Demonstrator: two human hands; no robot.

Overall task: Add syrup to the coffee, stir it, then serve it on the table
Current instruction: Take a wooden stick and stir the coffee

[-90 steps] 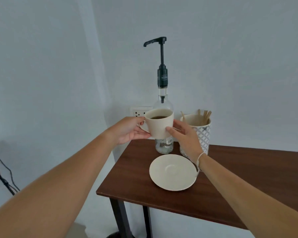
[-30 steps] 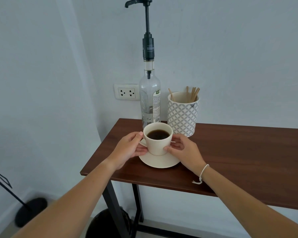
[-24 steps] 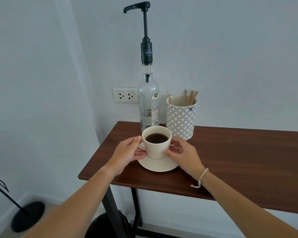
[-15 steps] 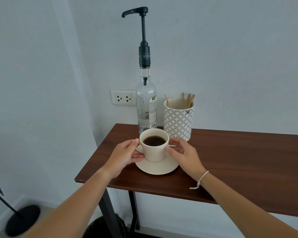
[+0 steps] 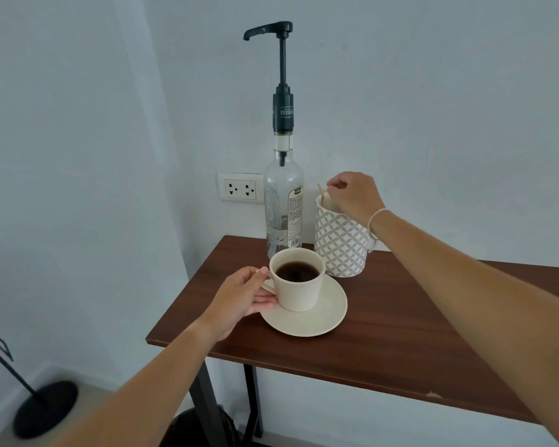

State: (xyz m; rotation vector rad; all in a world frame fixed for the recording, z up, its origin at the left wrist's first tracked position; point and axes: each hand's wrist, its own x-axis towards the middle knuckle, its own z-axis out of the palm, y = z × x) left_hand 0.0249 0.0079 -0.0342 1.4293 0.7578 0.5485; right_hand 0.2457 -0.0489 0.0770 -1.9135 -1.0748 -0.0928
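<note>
Resting on its saucer (image 5: 307,317) near the front left corner of the table (image 5: 400,317), the cup (image 5: 299,287) holds dark coffee with no stirrer in it, so stirring looks not yet begun. The left hand (image 5: 239,300) curls round the cup's handle, thumb on top and fingers closed beneath, steadying it. Just behind the cup stands the syrup bottle (image 5: 284,204), upright, its pump (image 5: 268,29) fully raised and nothing touching it; whether syrup is already in the coffee cannot be told from the surface. Beside the bottle sits the patterned holder (image 5: 341,246), and over its mouth the right hand (image 5: 352,196) hangs with fingertips pinched together, seemingly on a wooden stick (image 5: 322,196), though the contact itself is too small to confirm. By my reading, the stick is being fetched; left are the stirring and the serving, the cup already being on table and saucer.
</note>
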